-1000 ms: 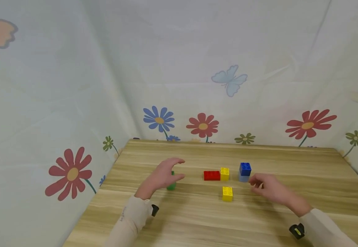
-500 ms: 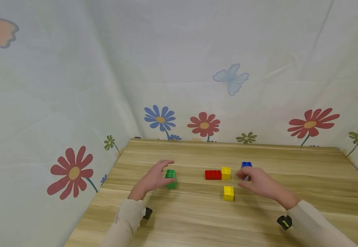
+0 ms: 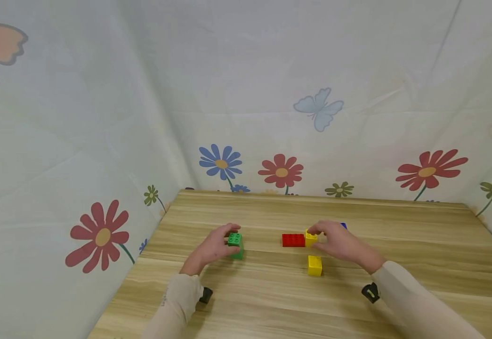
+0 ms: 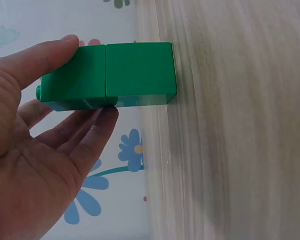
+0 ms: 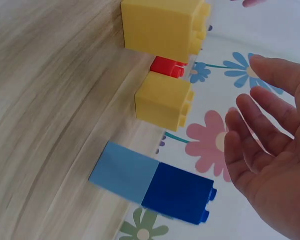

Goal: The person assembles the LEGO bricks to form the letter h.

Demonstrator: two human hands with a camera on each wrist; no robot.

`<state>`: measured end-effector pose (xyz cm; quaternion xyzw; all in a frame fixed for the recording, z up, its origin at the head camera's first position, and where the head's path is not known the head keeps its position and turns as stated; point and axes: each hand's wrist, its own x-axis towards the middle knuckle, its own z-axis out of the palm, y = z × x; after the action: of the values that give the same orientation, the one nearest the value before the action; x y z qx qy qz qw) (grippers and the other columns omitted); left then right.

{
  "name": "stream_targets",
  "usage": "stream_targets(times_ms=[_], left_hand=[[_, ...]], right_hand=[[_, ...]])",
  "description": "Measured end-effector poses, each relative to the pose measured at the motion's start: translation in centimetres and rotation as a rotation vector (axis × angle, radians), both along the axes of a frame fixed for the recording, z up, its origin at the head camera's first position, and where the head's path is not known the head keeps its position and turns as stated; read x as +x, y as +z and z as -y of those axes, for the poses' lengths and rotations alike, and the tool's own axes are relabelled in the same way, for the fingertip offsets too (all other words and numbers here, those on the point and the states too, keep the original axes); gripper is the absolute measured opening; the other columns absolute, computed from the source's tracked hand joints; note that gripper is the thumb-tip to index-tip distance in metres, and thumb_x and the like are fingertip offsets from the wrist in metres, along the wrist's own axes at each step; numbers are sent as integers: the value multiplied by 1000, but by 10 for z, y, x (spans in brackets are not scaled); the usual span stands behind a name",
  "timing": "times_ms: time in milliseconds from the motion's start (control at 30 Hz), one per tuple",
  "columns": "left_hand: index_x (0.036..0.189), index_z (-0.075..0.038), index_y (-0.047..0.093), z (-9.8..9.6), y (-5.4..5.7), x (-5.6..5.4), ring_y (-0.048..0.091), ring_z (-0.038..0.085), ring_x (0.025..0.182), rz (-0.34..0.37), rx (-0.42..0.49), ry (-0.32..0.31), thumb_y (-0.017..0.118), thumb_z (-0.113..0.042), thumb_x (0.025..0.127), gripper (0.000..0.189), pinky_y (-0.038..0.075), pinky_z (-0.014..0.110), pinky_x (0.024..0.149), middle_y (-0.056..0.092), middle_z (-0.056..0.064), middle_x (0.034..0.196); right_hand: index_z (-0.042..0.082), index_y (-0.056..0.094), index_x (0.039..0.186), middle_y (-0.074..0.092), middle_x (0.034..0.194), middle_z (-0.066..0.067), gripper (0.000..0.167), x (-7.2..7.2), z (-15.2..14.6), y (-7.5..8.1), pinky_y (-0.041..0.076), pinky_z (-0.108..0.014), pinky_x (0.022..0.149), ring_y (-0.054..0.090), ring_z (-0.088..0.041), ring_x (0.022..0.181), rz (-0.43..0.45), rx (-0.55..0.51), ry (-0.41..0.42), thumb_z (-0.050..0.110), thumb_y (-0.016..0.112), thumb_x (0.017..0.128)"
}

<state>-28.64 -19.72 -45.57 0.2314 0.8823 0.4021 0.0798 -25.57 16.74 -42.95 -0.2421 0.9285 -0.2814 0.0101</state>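
My left hand (image 3: 215, 245) holds a stack of two green bricks (image 3: 236, 246) standing on the table. In the left wrist view, the thumb lies against the upper green brick (image 4: 75, 77) and the fingertips reach its other side. My right hand (image 3: 336, 240) hovers by a yellow brick (image 3: 309, 238), thumb and fingers apart. The right wrist view shows gaps between those fingers and all the bricks. Another yellow brick (image 3: 315, 265) sits nearer the front. A red brick (image 3: 293, 240) lies beside the far yellow one.
A dark blue brick (image 5: 178, 192) is stacked on a light blue brick (image 5: 125, 171); the right hand mostly covers this stack in the head view. The wood-grain table (image 3: 262, 301) meets a flower-printed cloth backdrop (image 3: 246, 94) at its far edge.
My right hand has moved left, past the blue stack to the far yellow brick. My left hand has shifted a little left and its fingers have closed in on the green bricks.
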Motion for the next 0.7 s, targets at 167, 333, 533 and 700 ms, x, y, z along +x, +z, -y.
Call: stream_targets(times_ms=[167,333,533,700], left_hand=[[128,-4,53,-5,0,2,57,24,100,-17,-30,8,71,-13,85,47,50,38,77,58,6,110],[121,-3,57,-14,1,4,57,18,91,-24,-33,-14,71,-14,86,40,50,35,74,58,3,103],[119,-3,58,-28,0,5,56,17,90,-19,-26,-43,71,-14,85,38,49,35,75,58,1,100],[118,-3,58,-39,-1,7,56,17,90,-28,-34,-58,72,-14,85,37,49,34,76,58,0,99]], right_hand=[[5,65,114,62,109,-6,33,-11,7,-5,47,-45,89,57,-27,102,-18,38,5,12,73,83],[6,64,116,61,112,-6,35,-22,11,-13,46,-46,91,56,-26,104,6,62,-4,14,74,83],[8,65,116,61,114,-6,36,-30,17,-22,45,-45,92,55,-25,105,9,72,10,16,74,82],[9,65,116,61,115,-5,36,-34,20,-26,44,-45,93,54,-25,106,9,93,15,16,75,82]])
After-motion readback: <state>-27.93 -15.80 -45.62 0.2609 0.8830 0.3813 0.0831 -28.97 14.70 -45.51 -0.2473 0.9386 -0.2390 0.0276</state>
